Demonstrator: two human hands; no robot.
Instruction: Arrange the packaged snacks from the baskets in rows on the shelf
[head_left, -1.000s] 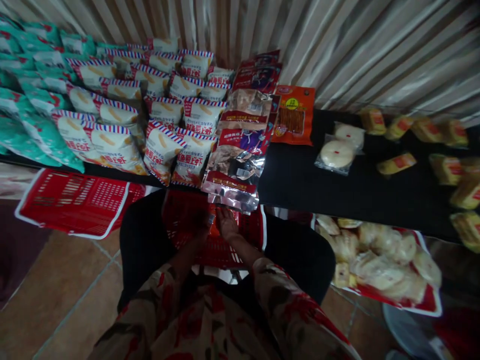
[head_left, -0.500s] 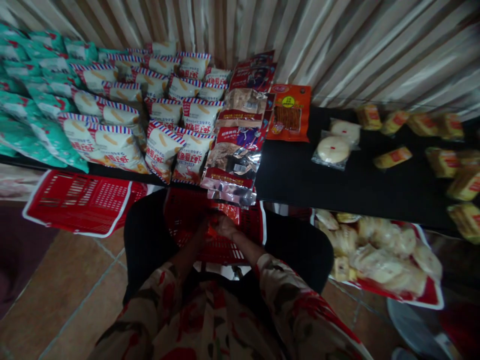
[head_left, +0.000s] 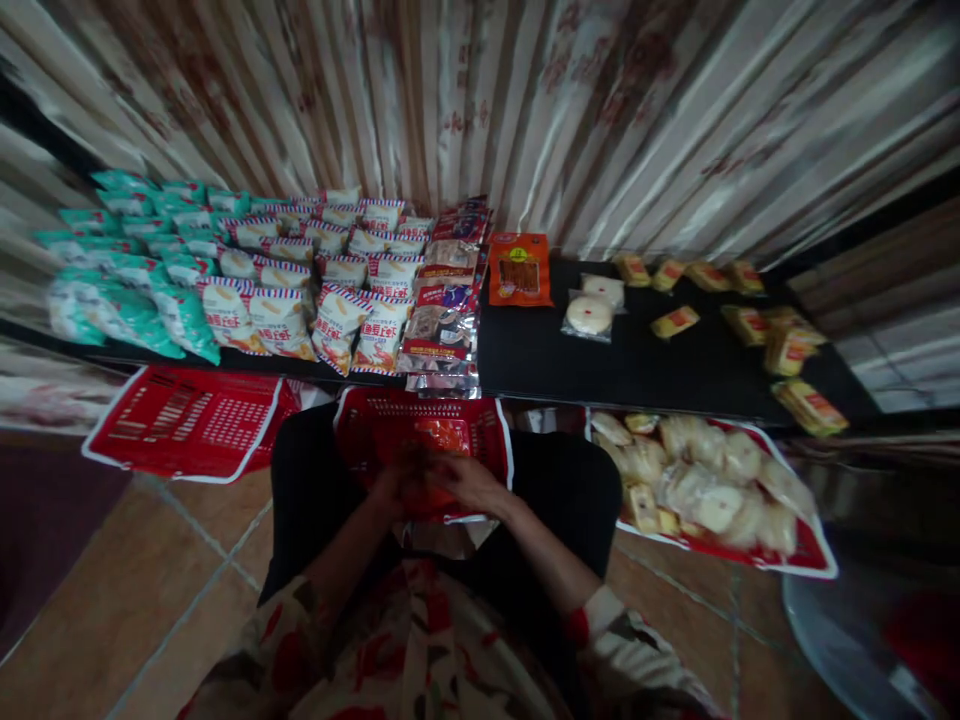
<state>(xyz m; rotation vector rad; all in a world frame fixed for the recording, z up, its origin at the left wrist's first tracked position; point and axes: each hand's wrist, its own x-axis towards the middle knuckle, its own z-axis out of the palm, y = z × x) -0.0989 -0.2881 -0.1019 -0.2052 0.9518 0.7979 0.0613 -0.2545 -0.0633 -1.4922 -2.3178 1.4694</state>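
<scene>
1. Just beyond the red basket (head_left: 499, 440) on the lap, silver-and-red packs (head_left: 442, 335) overhang the edge of the black table (head_left: 540, 360), so we find that way crowded.
2. Beyond and left of the basket, striped snack bags (head_left: 337, 310) lie edge to edge; we see no gap.
3. Beyond and right of the basket, bare tabletop runs between the orange packet (head_left: 519, 270) and the wrapped round cakes (head_left: 589, 315).
4. Right of the basket, a heaped tray of buns (head_left: 814, 555) blocks the way.
5. Left of the basket, a second basket (head_left: 187, 425) lies low; we could probably pass above it, though blur leaves doubt.

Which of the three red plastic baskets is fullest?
The right-hand red plastic basket, heaped with pale wrapped pastries; the left basket and middle basket look nearly empty.
</scene>
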